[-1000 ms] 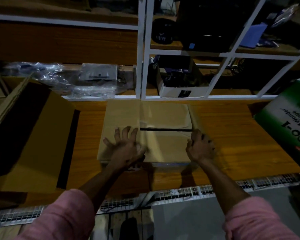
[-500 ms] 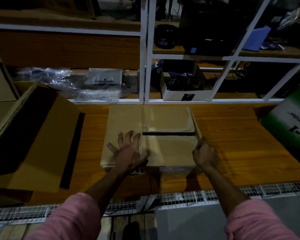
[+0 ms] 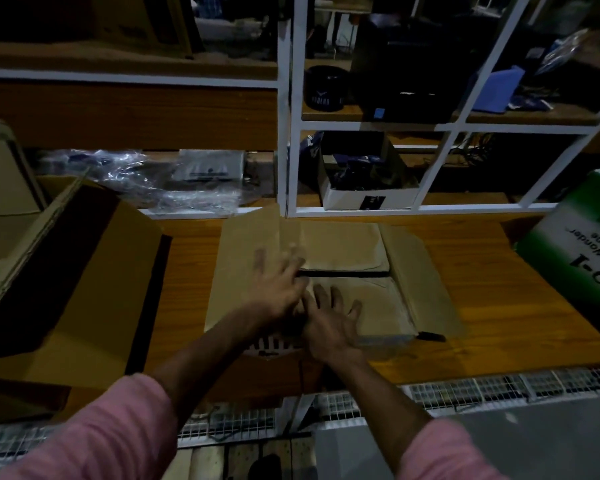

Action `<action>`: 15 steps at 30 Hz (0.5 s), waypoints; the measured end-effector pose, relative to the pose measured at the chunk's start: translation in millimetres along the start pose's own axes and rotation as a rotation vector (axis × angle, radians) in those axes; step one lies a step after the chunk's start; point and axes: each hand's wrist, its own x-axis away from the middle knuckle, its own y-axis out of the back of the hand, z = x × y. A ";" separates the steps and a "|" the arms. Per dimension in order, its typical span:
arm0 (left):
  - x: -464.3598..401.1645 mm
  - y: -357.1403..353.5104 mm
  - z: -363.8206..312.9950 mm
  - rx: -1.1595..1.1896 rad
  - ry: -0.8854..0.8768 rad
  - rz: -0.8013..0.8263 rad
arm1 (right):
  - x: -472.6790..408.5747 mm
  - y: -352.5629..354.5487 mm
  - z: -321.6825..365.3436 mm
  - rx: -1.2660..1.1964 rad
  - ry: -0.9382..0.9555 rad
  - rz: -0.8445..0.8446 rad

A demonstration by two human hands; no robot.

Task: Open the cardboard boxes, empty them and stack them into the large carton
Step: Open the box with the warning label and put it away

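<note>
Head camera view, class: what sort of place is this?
Probably a stockroom or packing area: white metal shelving crowded with goods, a large open carton, and a green tape carton on the wooden bench.

One head-worn camera looks forward and down, close over the wooden shelf [image 3: 499, 306]

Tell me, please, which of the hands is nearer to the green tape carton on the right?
The right hand. It rests on the cardboard box's near flap, toward the green tape carton; the left hand lies farther left.
</note>
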 end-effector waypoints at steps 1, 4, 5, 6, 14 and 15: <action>3.4 10.0 -1.5 -0.110 -0.112 -0.039 | -1.8 1.0 -3.1 -0.001 -0.010 0.021; 13.9 33.3 -2.9 -0.329 -0.061 -0.011 | -6.9 2.9 -5.4 -0.044 -0.075 0.023; 17.2 37.9 0.0 -0.339 0.037 0.004 | -7.5 3.4 -4.7 -0.073 -0.095 0.033; 20.5 39.7 5.7 -0.305 0.143 -0.001 | -6.3 4.8 -4.0 -0.085 -0.112 0.048; 50.2 -55.8 68.9 0.207 0.574 -0.037 | 0.7 11.3 -10.7 -0.067 -0.111 0.097; 50.1 -68.8 70.1 0.363 0.594 -0.061 | 0.3 11.1 -11.4 -0.063 -0.108 0.105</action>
